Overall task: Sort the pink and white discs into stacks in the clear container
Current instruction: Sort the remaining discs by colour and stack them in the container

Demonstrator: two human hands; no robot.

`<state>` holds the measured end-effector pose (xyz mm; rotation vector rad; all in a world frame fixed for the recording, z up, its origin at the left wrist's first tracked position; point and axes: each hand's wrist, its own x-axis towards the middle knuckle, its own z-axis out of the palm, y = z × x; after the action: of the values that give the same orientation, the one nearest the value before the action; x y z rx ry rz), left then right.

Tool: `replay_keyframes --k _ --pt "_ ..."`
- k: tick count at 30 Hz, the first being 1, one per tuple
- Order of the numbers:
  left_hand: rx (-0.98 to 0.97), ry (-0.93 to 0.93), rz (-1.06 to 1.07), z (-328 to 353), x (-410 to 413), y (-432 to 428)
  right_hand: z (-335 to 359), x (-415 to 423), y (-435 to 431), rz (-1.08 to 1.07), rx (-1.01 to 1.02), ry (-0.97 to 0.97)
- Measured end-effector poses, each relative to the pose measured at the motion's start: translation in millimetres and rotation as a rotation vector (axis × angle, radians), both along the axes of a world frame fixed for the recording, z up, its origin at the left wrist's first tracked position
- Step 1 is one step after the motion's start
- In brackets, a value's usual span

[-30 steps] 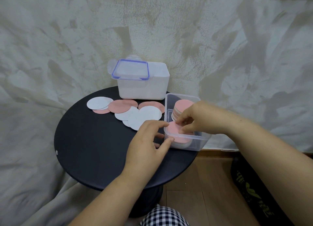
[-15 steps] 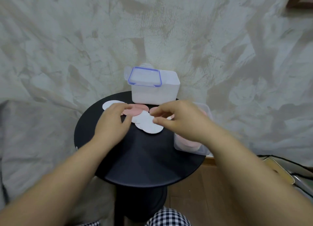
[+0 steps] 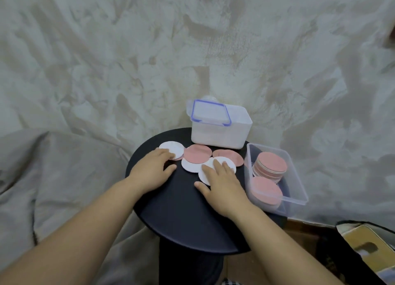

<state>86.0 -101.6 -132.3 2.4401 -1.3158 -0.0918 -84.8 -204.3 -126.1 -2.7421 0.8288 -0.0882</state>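
Several pink and white discs lie overlapping on the round black table (image 3: pixel 177 218). My left hand (image 3: pixel 152 169) lies flat with its fingertips on the leftmost white disc (image 3: pixel 173 148). My right hand (image 3: pixel 222 185) lies flat, its fingers pressing on a white disc (image 3: pixel 206 175) in the middle. A pink disc (image 3: pixel 197 153) and another pink disc (image 3: pixel 232 156) lie behind them. The clear container (image 3: pixel 299 178) at the table's right edge holds a tall stack of discs with a pink top (image 3: pixel 270 166) and a lower pink-topped pile (image 3: pixel 266 190).
A white box (image 3: pixel 220 135) with a clear, blue-rimmed lid (image 3: pixel 210 112) on it stands at the back of the table against the draped cloth wall. A dark bag (image 3: pixel 367 248) sits on the wooden floor at lower right.
Both hands left the clear container and came to the loose discs. The left hand now rests on the leftmost white disc, the right hand on the middle white one.
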Motion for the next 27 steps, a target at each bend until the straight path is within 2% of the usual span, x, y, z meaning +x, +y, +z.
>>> replay_keyframes --k 8,12,15,19,24,27 --pt "-0.198 -0.091 -0.131 -10.7 -59.0 63.8 -5.5 -49.0 17.5 0.234 -0.009 -0.148" --pt "-0.276 -0.099 -0.136 -12.2 -69.6 74.9 -11.2 -65.4 23.1 0.210 -0.014 -0.243" --pt "-0.232 -0.090 -0.117 -12.7 -73.8 73.9 -17.0 -78.6 28.7 0.186 -0.061 -0.218" --pt "-0.151 -0.138 -0.229 -19.9 -81.0 77.4 -24.2 -94.3 33.3 0.231 -0.090 -0.232" --pt "-0.246 -0.108 -0.298 -29.5 -89.3 94.5 -31.4 -106.1 32.7 0.270 -0.101 -0.358" --pt "-0.340 -0.162 -0.361 -34.9 -90.1 102.2 -34.2 -107.9 33.7 0.279 -0.105 -0.425"
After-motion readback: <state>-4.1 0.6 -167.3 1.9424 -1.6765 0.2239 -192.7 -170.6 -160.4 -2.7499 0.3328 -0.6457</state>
